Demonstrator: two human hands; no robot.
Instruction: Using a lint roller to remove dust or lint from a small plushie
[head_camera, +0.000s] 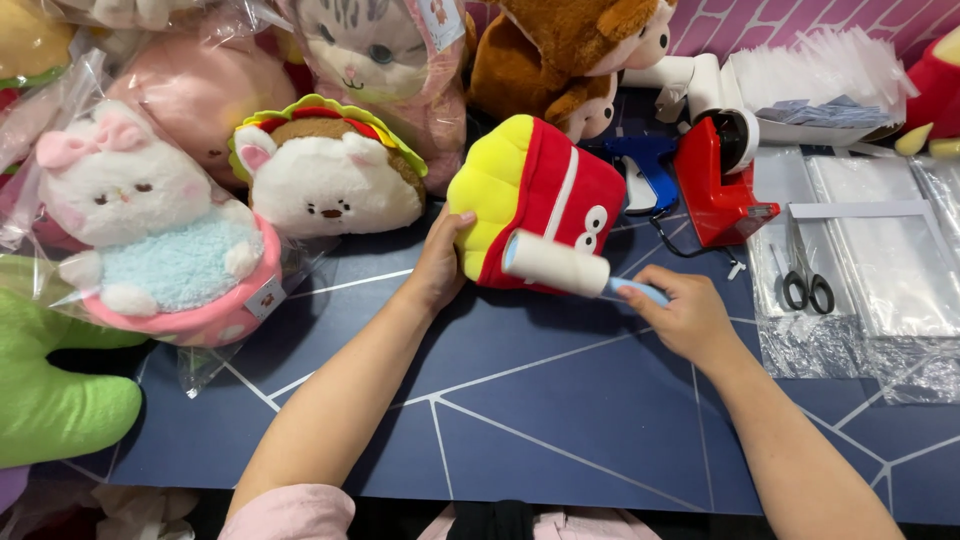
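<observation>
1. Far left, a white bunny plush (150, 230) sits bagged beside a taco plush (325, 165).
2. The left hand (437, 265) steadies the fries plush (535, 200) on the dark table (560, 400), thumb up along its yellow edge, fingers loosely curled against its side.
3. The right hand (688, 315) is closed around the blue handle of a lint roller (560, 265), whose white roll touches the plush's red front.
4. Further right stand a red tape dispenser (720, 175) and scissors (805, 270) on clear bags (880, 270).
</observation>
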